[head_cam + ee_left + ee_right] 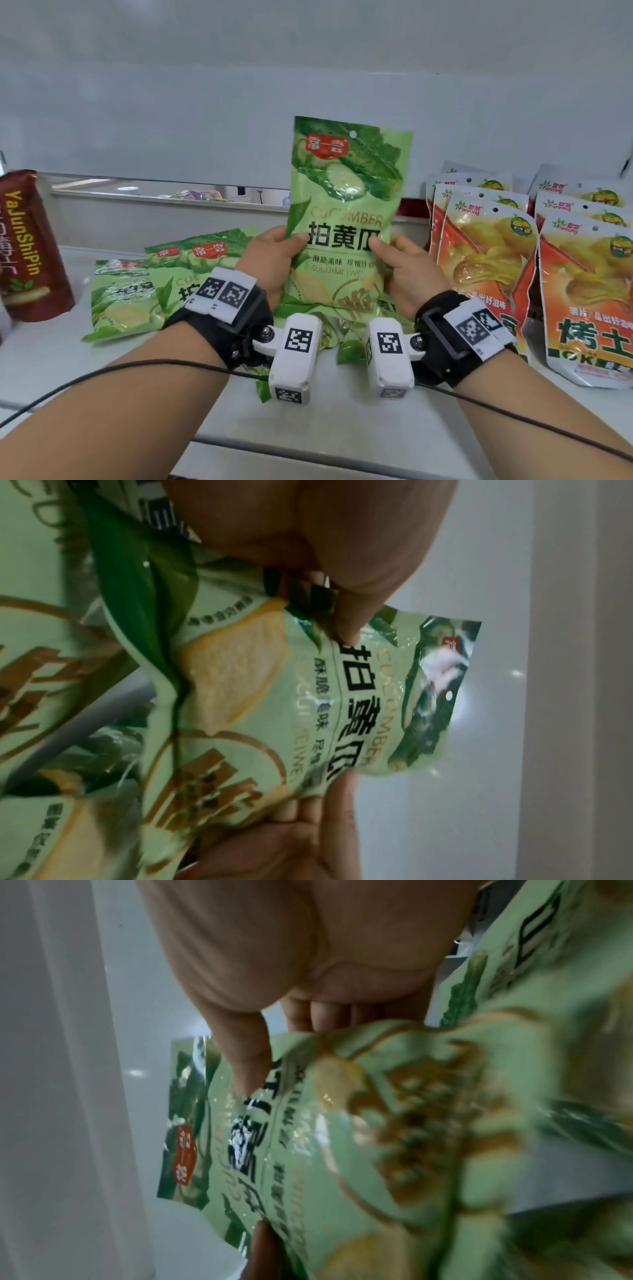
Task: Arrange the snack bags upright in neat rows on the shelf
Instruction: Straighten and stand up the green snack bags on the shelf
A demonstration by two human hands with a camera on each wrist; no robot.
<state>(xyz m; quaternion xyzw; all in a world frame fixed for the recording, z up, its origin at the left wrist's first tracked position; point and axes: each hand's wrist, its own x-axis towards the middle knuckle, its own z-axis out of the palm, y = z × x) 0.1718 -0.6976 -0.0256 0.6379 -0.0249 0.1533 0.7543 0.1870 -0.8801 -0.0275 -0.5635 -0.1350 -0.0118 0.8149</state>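
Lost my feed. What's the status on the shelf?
Left grip and right grip both hold the green bag upright. More green bags lie flat at left. Orange bags stand in rows at right.

L hand (270, 255) & R hand (412, 270) raised side by side, thumbs fwd, each grip pinching same bag (346, 212).

Glossy, crinkled plastic-film cucumber bag (346, 212); smooth, seemingly matt white shelf (308, 421)
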